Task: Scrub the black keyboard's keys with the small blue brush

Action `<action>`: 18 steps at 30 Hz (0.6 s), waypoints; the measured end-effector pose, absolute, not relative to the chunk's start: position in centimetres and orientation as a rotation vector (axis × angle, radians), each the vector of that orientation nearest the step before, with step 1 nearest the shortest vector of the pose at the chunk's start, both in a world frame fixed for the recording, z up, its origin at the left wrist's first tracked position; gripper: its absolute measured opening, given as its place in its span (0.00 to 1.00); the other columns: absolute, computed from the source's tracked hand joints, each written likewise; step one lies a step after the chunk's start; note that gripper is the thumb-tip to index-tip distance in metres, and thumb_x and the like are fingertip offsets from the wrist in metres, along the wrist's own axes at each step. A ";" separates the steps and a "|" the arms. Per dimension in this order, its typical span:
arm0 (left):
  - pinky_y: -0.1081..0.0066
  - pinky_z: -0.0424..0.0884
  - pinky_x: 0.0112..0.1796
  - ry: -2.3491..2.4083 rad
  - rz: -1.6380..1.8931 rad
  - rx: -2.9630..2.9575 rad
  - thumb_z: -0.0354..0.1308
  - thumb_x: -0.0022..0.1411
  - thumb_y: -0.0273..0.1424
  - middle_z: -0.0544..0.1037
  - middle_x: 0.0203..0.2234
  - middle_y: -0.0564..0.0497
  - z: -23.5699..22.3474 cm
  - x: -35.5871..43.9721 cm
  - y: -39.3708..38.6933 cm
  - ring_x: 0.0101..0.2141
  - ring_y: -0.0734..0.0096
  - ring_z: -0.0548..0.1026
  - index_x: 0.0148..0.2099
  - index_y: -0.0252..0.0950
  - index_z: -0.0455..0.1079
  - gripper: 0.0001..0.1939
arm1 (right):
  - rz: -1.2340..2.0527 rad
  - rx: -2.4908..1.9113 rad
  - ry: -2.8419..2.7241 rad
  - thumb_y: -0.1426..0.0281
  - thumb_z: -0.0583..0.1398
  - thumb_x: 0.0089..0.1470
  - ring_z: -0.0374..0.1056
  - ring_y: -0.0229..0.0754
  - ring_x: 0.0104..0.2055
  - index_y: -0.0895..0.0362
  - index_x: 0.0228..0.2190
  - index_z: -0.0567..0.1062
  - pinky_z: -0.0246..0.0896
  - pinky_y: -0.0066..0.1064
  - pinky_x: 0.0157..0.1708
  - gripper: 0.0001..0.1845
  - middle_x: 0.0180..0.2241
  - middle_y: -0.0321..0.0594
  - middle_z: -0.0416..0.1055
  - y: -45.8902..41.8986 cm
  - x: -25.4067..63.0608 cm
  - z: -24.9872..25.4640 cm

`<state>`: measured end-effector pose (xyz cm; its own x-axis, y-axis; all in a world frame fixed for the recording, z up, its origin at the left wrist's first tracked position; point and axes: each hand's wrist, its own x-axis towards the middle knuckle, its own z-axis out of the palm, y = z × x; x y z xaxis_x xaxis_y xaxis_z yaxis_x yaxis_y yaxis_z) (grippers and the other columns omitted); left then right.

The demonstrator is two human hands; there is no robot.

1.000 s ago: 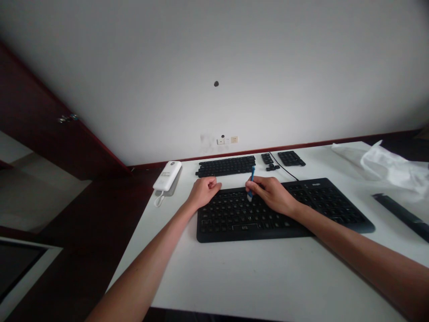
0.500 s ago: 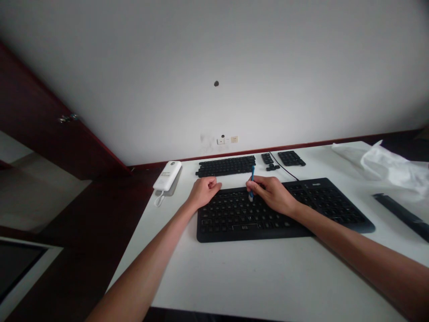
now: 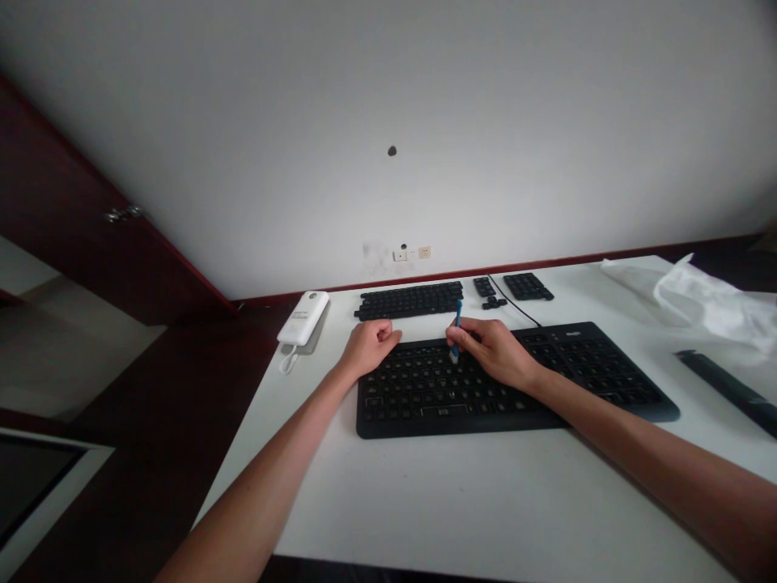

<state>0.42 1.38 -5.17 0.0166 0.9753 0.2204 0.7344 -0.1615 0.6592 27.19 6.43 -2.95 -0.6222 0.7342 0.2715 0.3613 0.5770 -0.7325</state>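
Observation:
A black keyboard (image 3: pixel 443 410) with its keycaps off lies flat on the white table, bare key sockets showing in rows. My right hand (image 3: pixel 498 352) pinches a blue-handled brush (image 3: pixel 457 317) nearly upright. Its pale bristles touch the sockets in the keyboard's upper middle. My left hand (image 3: pixel 369 346) rests curled, fingers closed, on the keyboard's upper left corner and covers it. Nothing shows inside that hand. Behind the keyboard lies a block of black keycaps (image 3: pixel 409 300) set out in rows.
Smaller keycap groups (image 3: pixel 528 287) lie at the back, beside the keyboard's cable (image 3: pixel 513 303). A white power bank (image 3: pixel 303 317) with a looped cord is at the left edge. On the right are a crumpled white bag (image 3: pixel 698 295) and a dark strip (image 3: pixel 728 390).
The brush tip has shifted very slightly within the same patch of sockets. Both hands otherwise keep their places, and the keyboard has not moved.

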 end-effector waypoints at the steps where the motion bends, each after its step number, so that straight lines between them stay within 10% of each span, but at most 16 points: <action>1: 0.72 0.51 0.29 1.748 0.920 1.943 0.54 0.65 0.39 0.53 0.19 0.58 -5.2 0.4 1.4 0.24 0.76 0.54 0.25 0.37 0.49 0.22 | 0.869 -0.877 -2.239 0.53 0.53 0.68 0.64 0.41 0.27 0.55 0.29 0.75 0.55 0.32 0.30 0.24 0.24 0.35 0.70 6.4 27.2 -3.0; 18: 0.72 0.51 0.29 1.770 0.908 1.951 0.55 0.65 0.38 0.53 0.19 0.58 -5.1 0.5 1.4 0.23 0.76 0.54 0.25 0.37 0.50 0.22 | 0.826 -0.859 -2.302 0.55 0.53 0.69 0.62 0.40 0.26 0.55 0.29 0.75 0.53 0.32 0.30 0.23 0.23 0.34 0.68 6.5 27.2 -2.9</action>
<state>0.46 1.40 -5.11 0.0125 0.9752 0.2209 0.7484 -0.1556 0.6447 27.16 6.46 -2.86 -0.6497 0.7115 0.2678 0.3788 0.6084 -0.6974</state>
